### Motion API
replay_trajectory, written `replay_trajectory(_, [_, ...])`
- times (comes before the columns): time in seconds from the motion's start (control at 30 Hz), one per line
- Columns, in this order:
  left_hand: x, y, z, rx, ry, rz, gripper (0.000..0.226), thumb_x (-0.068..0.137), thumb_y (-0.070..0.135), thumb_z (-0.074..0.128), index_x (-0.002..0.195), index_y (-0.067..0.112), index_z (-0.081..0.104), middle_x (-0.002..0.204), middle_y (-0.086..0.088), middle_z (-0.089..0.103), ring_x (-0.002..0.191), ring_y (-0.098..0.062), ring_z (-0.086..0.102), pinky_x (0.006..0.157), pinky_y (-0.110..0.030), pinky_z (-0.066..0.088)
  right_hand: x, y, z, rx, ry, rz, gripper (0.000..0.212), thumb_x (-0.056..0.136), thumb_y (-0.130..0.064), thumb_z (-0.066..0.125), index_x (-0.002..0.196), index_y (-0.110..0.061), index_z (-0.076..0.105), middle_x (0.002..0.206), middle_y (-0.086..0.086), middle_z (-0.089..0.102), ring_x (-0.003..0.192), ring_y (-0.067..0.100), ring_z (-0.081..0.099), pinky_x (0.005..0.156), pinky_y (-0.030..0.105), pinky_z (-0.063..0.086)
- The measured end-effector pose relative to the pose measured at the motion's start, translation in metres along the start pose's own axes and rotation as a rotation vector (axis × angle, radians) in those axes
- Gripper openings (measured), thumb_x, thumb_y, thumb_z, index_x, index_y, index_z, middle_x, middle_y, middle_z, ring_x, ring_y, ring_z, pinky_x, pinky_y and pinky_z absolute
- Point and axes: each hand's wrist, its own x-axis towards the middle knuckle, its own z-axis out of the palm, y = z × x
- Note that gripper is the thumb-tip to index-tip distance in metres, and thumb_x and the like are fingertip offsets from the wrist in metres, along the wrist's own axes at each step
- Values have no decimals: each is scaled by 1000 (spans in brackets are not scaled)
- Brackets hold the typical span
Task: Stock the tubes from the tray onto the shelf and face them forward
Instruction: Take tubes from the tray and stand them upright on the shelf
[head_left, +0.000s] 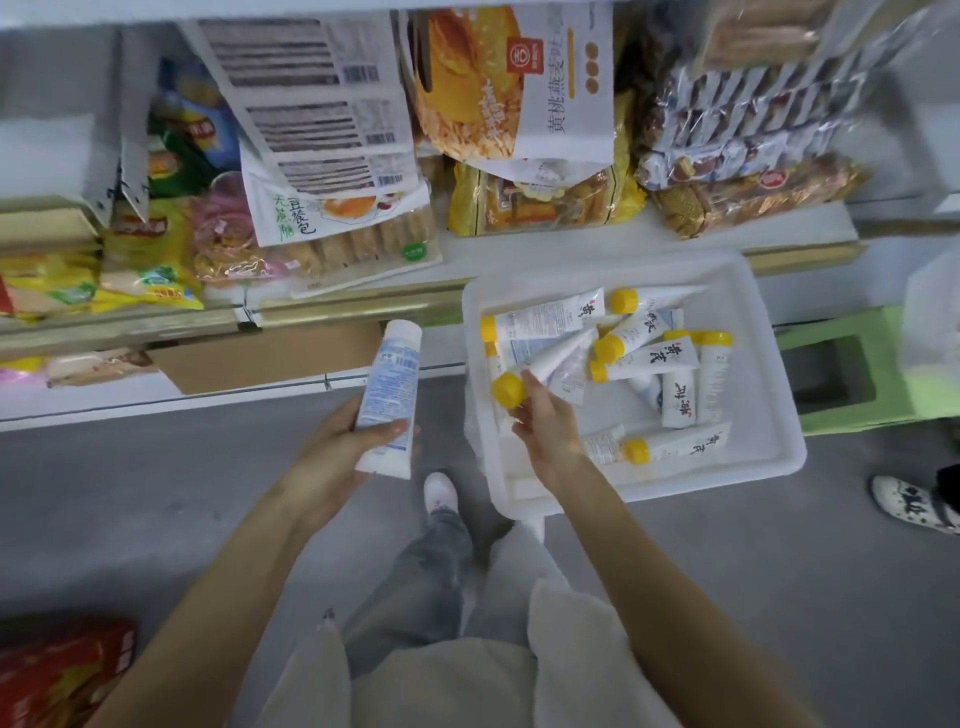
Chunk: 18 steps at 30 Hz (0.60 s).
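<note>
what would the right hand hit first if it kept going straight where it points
Likely the tray wall just up-left of it: the right hand, pinching a yellow-capped tube, points that way. If it clears the rim, the shelf rail comes next.

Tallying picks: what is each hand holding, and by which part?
Left hand grips a white tube around its lower half. Right hand pinches a second tube just behind its yellow cap, over the tray.

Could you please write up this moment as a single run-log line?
left hand holds white tube, printed back showing | right hand grips yellow-capped tube in white tray | loose tubes lie jumbled in tray
</note>
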Motion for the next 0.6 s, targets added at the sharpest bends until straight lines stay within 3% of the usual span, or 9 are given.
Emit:
replay_trajectory(0.07, [-10,16,7,26,-6,48,34,85,-4,58,118,7,58,86,-6,71,68,-13,69,54,-21,51,-29,-19,-3,-77,-134,-150,16,97,-27,52,85,-18,60,65,-3,53,54,11,46,50,21,36])
replay_trajectory(0.13, [-19,34,12,65,13,123,38,80,3,68,117,5,60,87,-6,73,76,-19,70,62,-28,55,-52,-44,-5,-115,-270,-250,19,97,-21,50,80,-21,57,65,1,48,47,14,42,45,22,32])
replay_trajectory(0.2, [-28,53,18,80,44,186,54,66,15,82,115,7,61,100,-10,73,92,-30,69,79,-43,56,-70,-70,-6,-165,-404,-287,12,98,-18,49,100,-19,61,72,4,51,44,14,44,45,22,34])
replay_trajectory(0.23, [-34,63,21,71,64,210,56,62,16,83,113,9,61,104,-12,72,94,-32,69,83,-46,55,-78,-83,-6,-186,-464,-300,19,97,-17,49,114,-17,59,76,5,55,45,14,47,46,22,38])
replay_trajectory(0.37, [-56,97,31,0,85,329,29,78,3,72,103,14,64,89,-2,74,72,-14,71,54,-25,54,-106,-125,-1,-171,-657,-312,38,97,-11,47,133,-22,47,95,3,69,57,15,65,57,23,52])
replay_trajectory(0.5, [-80,123,29,-53,92,446,29,80,2,69,105,16,68,98,-5,74,83,-20,71,63,-26,58,-121,-152,7,-193,-759,-357,45,92,-20,55,136,-19,44,109,14,66,56,16,64,53,22,50])
replay_trajectory(0.6, [-92,136,25,-81,146,523,29,78,3,69,105,13,68,98,-6,74,87,-22,71,72,-29,59,-129,-169,19,-300,-733,-456,43,93,-26,56,133,-19,46,79,-3,69,46,11,52,48,20,40])
